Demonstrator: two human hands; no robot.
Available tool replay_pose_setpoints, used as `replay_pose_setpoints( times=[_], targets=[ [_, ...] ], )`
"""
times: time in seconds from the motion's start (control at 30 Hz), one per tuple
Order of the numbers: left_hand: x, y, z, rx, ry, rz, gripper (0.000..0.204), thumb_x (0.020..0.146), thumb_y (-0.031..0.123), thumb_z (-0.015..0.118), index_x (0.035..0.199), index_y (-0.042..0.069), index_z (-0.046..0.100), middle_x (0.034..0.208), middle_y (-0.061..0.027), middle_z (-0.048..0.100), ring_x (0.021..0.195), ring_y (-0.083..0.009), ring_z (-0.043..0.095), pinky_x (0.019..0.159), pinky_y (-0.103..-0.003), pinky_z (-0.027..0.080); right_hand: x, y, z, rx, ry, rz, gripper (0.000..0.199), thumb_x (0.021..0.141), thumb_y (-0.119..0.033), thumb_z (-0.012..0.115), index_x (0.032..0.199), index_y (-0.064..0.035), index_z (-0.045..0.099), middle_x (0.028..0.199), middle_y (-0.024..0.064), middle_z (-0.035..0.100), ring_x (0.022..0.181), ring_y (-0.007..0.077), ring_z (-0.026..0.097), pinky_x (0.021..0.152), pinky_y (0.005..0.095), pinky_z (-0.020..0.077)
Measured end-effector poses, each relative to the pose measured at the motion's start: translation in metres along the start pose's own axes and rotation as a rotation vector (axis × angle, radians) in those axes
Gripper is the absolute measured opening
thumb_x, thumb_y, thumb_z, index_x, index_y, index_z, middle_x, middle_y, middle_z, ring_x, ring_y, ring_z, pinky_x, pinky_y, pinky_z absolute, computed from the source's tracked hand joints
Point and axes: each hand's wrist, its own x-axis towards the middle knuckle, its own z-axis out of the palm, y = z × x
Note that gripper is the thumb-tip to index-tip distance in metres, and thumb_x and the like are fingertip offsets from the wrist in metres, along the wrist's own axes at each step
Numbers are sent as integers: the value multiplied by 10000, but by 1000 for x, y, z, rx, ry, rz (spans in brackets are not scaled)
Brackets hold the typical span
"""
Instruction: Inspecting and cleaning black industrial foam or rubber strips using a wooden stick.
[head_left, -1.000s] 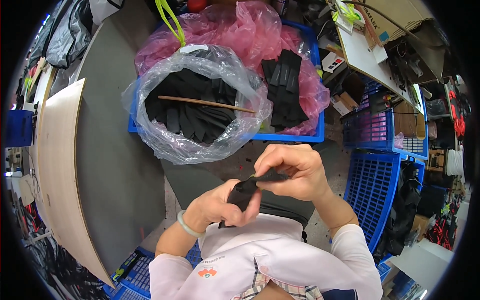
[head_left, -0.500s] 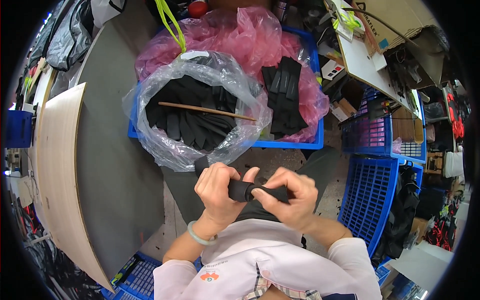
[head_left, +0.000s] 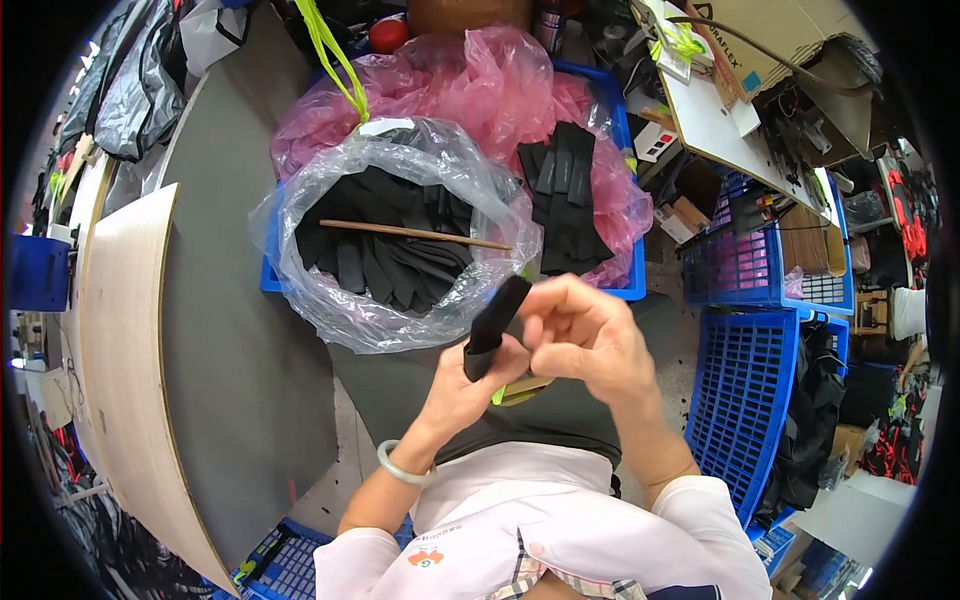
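Observation:
My left hand (head_left: 465, 390) is closed round the lower end of a black tube-like fabric piece (head_left: 500, 318), which stands up at a slant from the fist. Beside its upper end is my right hand (head_left: 590, 340), slightly blurred. Its fingers are loosely bent, the thumb is apart from them, and nothing shows in its grasp. Beyond my hands, a clear plastic bag (head_left: 300, 300) lies wide at the mouth, holding many black fabric pieces (head_left: 390, 265). A thin wooden stick (head_left: 415, 234) rests across them. More black strips (head_left: 565, 200) lie to the bag's right.
A blue crate (head_left: 628, 285) lined with pink plastic (head_left: 480, 75) holds the bag. A grey tabletop (head_left: 240, 350) and a pale wooden board (head_left: 125, 330) run along the left. Stacked blue crates (head_left: 735, 400) stand at the right. A brownish object (head_left: 525, 390) shows below my hands.
Both hands were gripping the black piece, held sideways. Now it stands upright in my left hand, and my right hand has come off it and moved up slightly.

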Motion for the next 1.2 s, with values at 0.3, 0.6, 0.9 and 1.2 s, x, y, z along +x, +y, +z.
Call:
replay_pose_setpoints(
  times=[0.3,0.6,0.9,1.2],
  targets=[
    [-2,16,-1,-1044,-647,-399,338,948,271,455,979,-59,524,550,-69,475,465,-121,402,459,-257,331,46,12,-18,-179,-149,147,301,839,-249,660,646,-29,591,593,-21,537,548,34,470,466,219,356],
    [10,4,-1,-616,-430,-473,343,967,241,411,1010,-69,551,638,-116,566,457,-137,475,462,-243,391,62,35,-35,38,-85,112,223,836,-249,667,755,-46,622,694,-13,596,638,54,533,602,228,435],
    [32,2,1,-448,-236,-579,354,946,228,485,1112,-83,519,966,-225,646,838,-293,669,778,-357,547,77,54,-68,-82,55,104,182,721,-149,749,719,-15,625,652,6,583,606,57,510,563,206,398],
    [55,-31,9,-484,-67,-568,224,871,180,620,919,-37,589,699,-153,655,573,-215,656,543,-276,555,100,87,-105,103,30,161,122,791,-121,702,813,-19,639,740,12,623,638,70,571,614,221,477]
  ],
)
